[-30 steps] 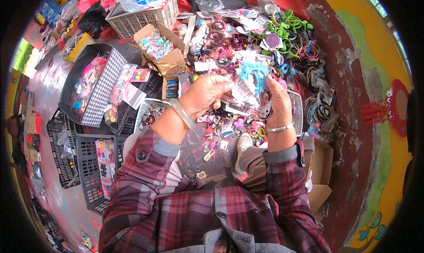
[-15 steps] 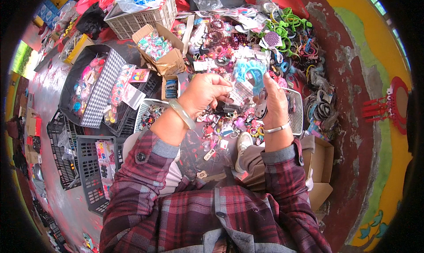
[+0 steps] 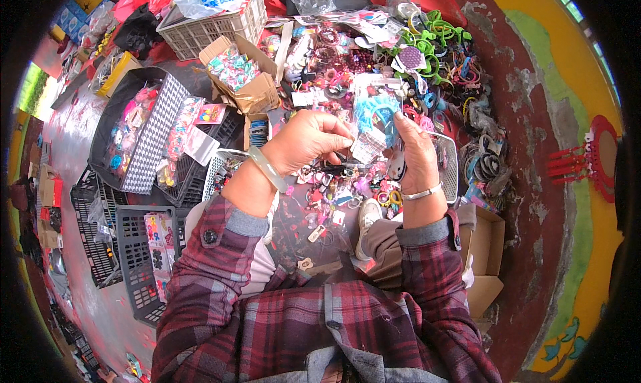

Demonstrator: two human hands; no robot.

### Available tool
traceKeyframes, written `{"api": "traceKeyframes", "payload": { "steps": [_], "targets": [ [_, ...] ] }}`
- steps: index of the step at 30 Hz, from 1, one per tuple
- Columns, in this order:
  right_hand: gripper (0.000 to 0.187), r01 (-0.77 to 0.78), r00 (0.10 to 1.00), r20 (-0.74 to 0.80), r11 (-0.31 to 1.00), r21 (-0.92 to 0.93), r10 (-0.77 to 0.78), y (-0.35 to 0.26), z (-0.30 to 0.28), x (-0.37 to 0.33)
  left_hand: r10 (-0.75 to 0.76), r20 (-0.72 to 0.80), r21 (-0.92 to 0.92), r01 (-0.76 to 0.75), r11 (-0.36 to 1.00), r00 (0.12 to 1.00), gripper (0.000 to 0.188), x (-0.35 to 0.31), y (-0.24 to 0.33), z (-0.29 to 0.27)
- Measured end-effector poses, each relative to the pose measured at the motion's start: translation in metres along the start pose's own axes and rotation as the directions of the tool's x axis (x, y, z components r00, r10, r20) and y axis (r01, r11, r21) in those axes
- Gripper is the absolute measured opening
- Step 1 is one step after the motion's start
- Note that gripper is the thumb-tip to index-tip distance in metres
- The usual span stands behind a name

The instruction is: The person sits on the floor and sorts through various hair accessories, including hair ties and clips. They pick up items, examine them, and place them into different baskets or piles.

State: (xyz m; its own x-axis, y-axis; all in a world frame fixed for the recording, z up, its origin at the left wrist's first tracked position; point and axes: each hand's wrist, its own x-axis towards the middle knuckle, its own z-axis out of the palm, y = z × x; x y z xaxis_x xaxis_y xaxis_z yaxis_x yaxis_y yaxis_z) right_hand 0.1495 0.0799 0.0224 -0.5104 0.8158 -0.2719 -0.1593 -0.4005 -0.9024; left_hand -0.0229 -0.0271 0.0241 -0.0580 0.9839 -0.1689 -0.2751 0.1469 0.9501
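Head view: where are the two hands, and what do they have?

They are near the middle of the frame, one on each side of a clear bag point(image 3: 365, 84). A curly blue ring point(image 3: 366, 108) sits in it, and a pale checked tag point(image 3: 368, 146) is at its low end.

Is the left hand point(image 3: 304, 142) open?

No, its thumb and first finger are pinched together on the low left edge of the bag, right by the tag. I can't see well how much they grip.

And the right hand point(image 3: 418, 154)?

Its thumb points up and lies on the right edge of the bag. The other fingers are mostly hidden, but it looks like it has hold of the bag too.

Which way does the bag go?

Its long way runs up and down the frame. The blue ring is up and to the right of the left fingertips. It is just left of the right thumb, so the right hand is nearer to it.

What is around them?

A big pile of little hair things point(image 3: 327, 56) is above, with green bands point(image 3: 437, 32) at the upper right of it. A brown box point(image 3: 259, 99) full of small packets point(image 3: 234, 68) is up and left of the hands.
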Motion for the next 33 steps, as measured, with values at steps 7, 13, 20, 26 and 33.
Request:
{"api": "traceKeyframes", "payload": {
  "steps": [7,13,20,26,33],
  "targets": [
    [0.025,0.039,0.996,0.071,0.995,0.088,-0.046,0.005,0.003,0.001,0.013,0.002,-0.182,-0.013,0.983,1.0,0.008,0.009,-0.018,-0.002],
    [0.024,0.079,0.994,0.07,0.995,0.053,-0.083,0.013,0.0,0.005,-0.028,0.045,-0.188,0.036,0.981,0.999,0.015,0.01,-0.016,-0.005],
    [0.022,0.041,0.998,0.056,0.999,0.031,-0.043,0.004,0.002,-0.001,-0.042,0.021,-0.228,0.046,0.973,0.999,0.02,0.007,-0.013,-0.002],
    [0.024,0.069,0.995,0.069,0.996,-0.05,-0.066,0.005,-0.003,0.002,-0.064,0.111,-0.065,0.072,0.995,0.992,0.012,0.008,-0.011,-0.006],
    [0.021,0.056,0.996,0.079,0.995,-0.081,-0.05,-0.003,0.001,-0.003,-0.019,-0.051,-0.122,0.013,0.992,0.999,0.012,0.008,-0.016,-0.008]
  ]
}}
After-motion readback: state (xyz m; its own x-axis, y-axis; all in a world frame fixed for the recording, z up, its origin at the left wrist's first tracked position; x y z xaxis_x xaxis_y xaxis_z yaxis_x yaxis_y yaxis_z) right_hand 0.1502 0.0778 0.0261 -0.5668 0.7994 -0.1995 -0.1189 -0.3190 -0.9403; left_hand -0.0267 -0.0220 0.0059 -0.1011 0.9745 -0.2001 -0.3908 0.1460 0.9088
